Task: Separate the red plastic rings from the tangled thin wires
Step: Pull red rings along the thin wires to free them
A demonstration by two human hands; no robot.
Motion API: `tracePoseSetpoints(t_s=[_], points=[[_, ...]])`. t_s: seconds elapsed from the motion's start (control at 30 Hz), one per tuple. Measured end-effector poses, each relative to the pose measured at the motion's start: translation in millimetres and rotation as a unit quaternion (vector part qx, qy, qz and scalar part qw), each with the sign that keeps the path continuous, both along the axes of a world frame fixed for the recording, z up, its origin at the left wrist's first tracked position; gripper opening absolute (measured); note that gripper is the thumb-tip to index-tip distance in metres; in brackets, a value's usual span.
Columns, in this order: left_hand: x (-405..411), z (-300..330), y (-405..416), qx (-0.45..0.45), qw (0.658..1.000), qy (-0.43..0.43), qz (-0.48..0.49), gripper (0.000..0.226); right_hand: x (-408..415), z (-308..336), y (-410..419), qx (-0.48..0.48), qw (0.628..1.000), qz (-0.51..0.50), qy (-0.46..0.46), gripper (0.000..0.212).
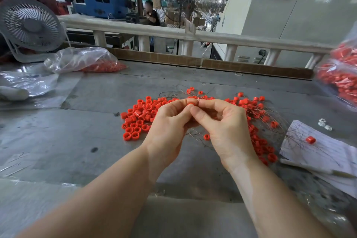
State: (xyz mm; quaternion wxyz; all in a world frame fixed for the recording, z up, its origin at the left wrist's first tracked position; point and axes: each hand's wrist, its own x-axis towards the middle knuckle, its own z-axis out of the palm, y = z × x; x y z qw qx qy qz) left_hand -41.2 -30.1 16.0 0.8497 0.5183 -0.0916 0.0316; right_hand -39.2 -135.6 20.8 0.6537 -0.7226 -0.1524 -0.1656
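Near half of the surface [58,141] is bare on your left; paper sheets [318,150] crowd the near right, bagged rings [340,75] the far right edge, another bag [85,62] far left. Loose red rings [139,116] sit left of your hands, wire-tangled ones [258,141] right (wires [280,121] fan toward the paper). Left hand [168,127] grip: closed, fingertips pinching one ring [191,104]. Right hand [226,127] grip: fingers curled, tips just beside that ring, apparently pinching a wire there.

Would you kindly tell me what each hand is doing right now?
Left hand: pinches a red ring.
Right hand: fingers curled, pinching at the same ring.
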Motion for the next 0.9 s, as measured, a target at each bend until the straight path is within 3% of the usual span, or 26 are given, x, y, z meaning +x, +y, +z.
tracePoseSetpoints(t_s=[0.13,0.27,0.37,0.53,0.7,0.9], points=[[1.1,-1.5,5.1,-0.002,0.999,0.035,0.002,0.013,2.4,0.4,-5.0,-0.009,0.997,-0.079,-0.019,0.012],[0.7,-1.6,6.1,-0.021,0.999,0.046,-0.003,0.016,3.3,4.9,-9.9,-0.116,0.983,-0.094,-0.107,0.027],[0.8,-1.1,7.0,-0.021,0.999,0.048,-0.013,0.022,0.3,5.8,-7.2,-0.071,0.993,-0.002,-0.091,0.023],[-0.4,-0.6,7.6,-0.010,0.999,0.038,-0.017,0.024,1.5,5.5,-8.1,-0.029,0.994,0.055,-0.087,0.021],[-1.9,3.0,8.8,-0.018,0.999,0.030,-0.031,0.030,1.4,5.9,-7.5,-0.009,0.996,0.042,-0.084,0.026],[-2.2,4.2,11.4,-0.040,0.997,0.012,-0.057,0.023,1.4,6.9,-9.4,0.044,0.995,0.052,-0.072,0.016]])
